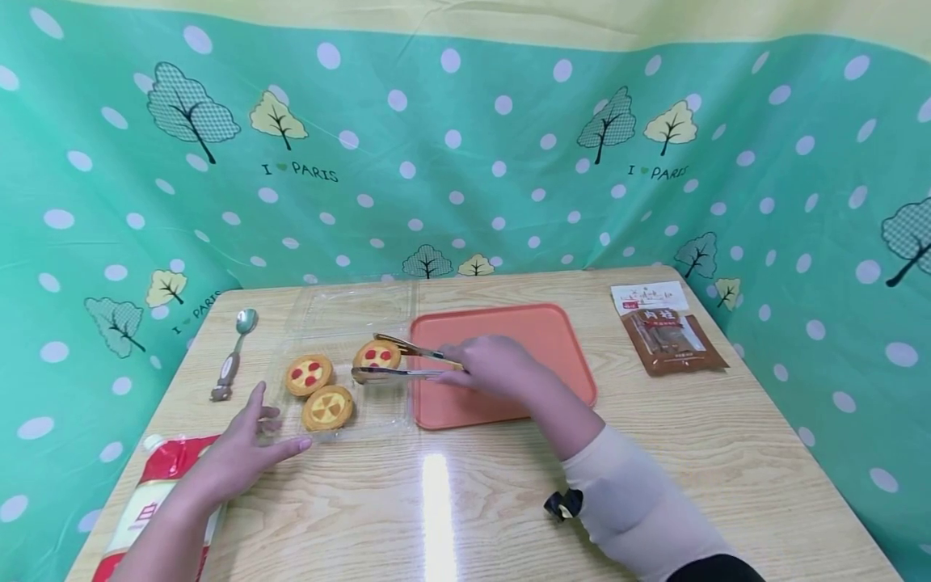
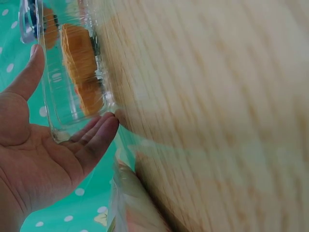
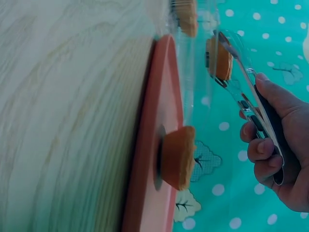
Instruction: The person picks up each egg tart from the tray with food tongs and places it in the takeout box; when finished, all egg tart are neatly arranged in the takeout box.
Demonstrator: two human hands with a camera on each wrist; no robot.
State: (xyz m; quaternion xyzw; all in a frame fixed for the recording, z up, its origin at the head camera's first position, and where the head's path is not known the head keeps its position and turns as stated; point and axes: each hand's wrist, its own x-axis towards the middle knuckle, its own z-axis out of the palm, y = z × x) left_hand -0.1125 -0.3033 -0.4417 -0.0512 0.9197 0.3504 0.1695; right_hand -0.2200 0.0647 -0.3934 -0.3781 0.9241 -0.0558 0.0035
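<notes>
My right hand [image 1: 494, 365] grips metal tongs [image 1: 429, 353], whose jaws stand around a round tart with red pieces on top [image 1: 380, 352], at the right side of a clear plastic container [image 1: 378, 416]. To the left in that container are a second red-topped tart [image 1: 309, 375] and a plain yellow tart [image 1: 327, 408]. My left hand [image 1: 243, 453] has its fingers spread at the container's near left corner, fingertips at its edge. Another tart [image 3: 177, 157] sits on the pink tray [image 1: 534, 323]; in the head view my right hand hides it.
A spoon [image 1: 229, 368] with a brown handle lies at the left. Below it is a red and white pouch [image 1: 163, 469], partly under my left forearm. A brown packet [image 1: 665, 339] lies at the back right. The container's lid [image 1: 356, 307] is folded back towards the curtain [image 1: 465, 202].
</notes>
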